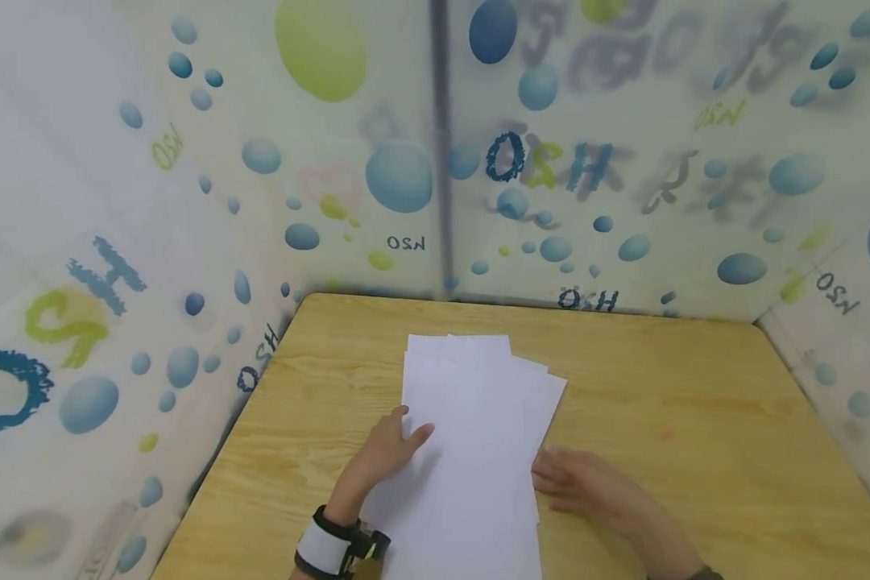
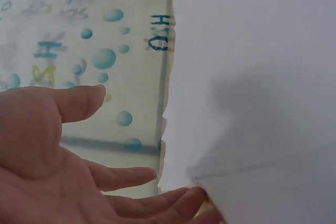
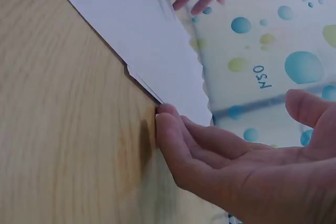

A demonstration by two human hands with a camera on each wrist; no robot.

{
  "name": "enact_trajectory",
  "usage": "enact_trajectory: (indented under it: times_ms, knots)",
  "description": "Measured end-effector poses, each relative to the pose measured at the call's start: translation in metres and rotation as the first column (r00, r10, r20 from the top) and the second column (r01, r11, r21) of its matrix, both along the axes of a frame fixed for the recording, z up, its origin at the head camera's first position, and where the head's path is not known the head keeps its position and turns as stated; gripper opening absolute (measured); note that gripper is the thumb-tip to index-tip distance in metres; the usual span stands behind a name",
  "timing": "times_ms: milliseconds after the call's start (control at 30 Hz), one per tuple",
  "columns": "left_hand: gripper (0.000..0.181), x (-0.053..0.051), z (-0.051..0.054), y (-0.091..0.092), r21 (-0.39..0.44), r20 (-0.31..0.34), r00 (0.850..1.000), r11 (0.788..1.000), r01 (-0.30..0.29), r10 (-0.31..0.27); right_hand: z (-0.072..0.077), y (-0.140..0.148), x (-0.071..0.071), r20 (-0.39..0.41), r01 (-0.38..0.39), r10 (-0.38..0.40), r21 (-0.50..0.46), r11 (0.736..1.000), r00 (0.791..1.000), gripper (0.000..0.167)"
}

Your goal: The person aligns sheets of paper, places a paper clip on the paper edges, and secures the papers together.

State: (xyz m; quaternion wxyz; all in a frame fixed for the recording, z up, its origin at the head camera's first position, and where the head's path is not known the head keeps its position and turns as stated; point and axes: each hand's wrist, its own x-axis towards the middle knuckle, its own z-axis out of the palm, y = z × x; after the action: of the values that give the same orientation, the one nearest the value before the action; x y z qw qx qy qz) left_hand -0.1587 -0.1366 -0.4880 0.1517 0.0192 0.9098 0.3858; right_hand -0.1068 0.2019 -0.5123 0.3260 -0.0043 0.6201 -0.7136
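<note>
Several white sheets of paper [image 1: 471,435] lie in a loose stack on the table, their far corners fanned out unevenly to the right. My left hand [image 1: 386,453] is at the left edge of the stack, thumb raised apart from the fingers. In the left wrist view, fingertips [image 2: 195,198] touch the paper's edge. On the opposite side, my right hand [image 1: 598,490] has its fingers against the right edge. The right wrist view shows fingertips [image 3: 167,109] touching the sheets' side, with the thumb held away. Neither hand grips the paper.
The wooden table [image 1: 696,419] extends to both sides of the stack. Patterned curtains [image 1: 399,266] with blue and green bubbles enclose its back and sides. A black and white strap [image 1: 326,544] with a small device is on the left wrist.
</note>
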Motion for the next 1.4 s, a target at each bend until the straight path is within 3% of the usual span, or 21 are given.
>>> enact_trajectory:
  times_ms: [167,300,500,667,767,867,1000,1133,1233,1333,1400]
  knots:
    - [0.074,-0.002,-0.002,-0.016,0.010,-0.020,0.998,0.998,-0.056,0.057,0.004,0.008,-0.008,-0.015,0.108,-0.107,0.093,0.990,0.994,0.074]
    - [0.080,-0.009,-0.006,-0.022,0.029,-0.013,0.999,0.998,-0.049,0.049,0.006,0.012,-0.018,-0.010,0.148,-0.147,0.099,0.984,0.989,0.069]
    - [0.083,-0.030,-0.011,-0.007,0.195,0.072,0.997,0.980,-0.024,0.010,0.008,0.003,-0.043,-0.022,0.216,-0.215,0.109,0.970,0.976,0.045]
    - [0.084,-0.049,-0.017,0.011,0.207,0.121,0.993,0.978,-0.007,-0.018,0.003,-0.007,-0.061,-0.054,0.215,-0.211,0.092,0.972,0.976,0.061]
    - [0.085,-0.052,-0.021,0.014,0.193,0.105,0.994,0.981,-0.022,0.001,-0.001,-0.007,-0.063,-0.056,0.246,-0.242,0.084,0.966,0.969,0.062]
    - [0.083,-0.045,-0.018,0.004,0.180,0.078,0.995,0.981,-0.068,0.055,0.001,-0.001,-0.059,-0.030,0.265,-0.263,0.091,0.960,0.964,0.061]
    - [0.085,-0.026,-0.009,-0.017,0.202,0.084,0.992,0.974,-0.106,0.090,0.004,0.009,-0.047,0.046,0.240,-0.244,0.068,0.968,0.969,0.068]
    - [0.084,0.000,-0.006,-0.028,0.252,0.120,0.991,0.964,-0.089,0.060,0.000,0.013,-0.024,0.114,0.151,-0.144,-0.054,0.987,0.983,0.071]
    - [0.084,0.018,-0.002,-0.026,0.282,0.154,0.988,0.958,-0.049,0.006,-0.002,0.013,-0.007,0.118,0.061,-0.043,-0.148,0.987,0.992,0.070]
    - [0.085,0.028,0.001,-0.023,0.323,0.186,0.981,0.946,-0.009,-0.055,-0.002,0.009,0.001,0.100,0.026,-0.009,-0.170,0.985,0.995,0.071]
    - [0.084,0.030,0.002,-0.022,0.323,0.184,0.981,0.946,-0.006,-0.056,-0.002,0.008,0.000,0.084,0.038,-0.027,-0.132,0.991,0.996,0.072]
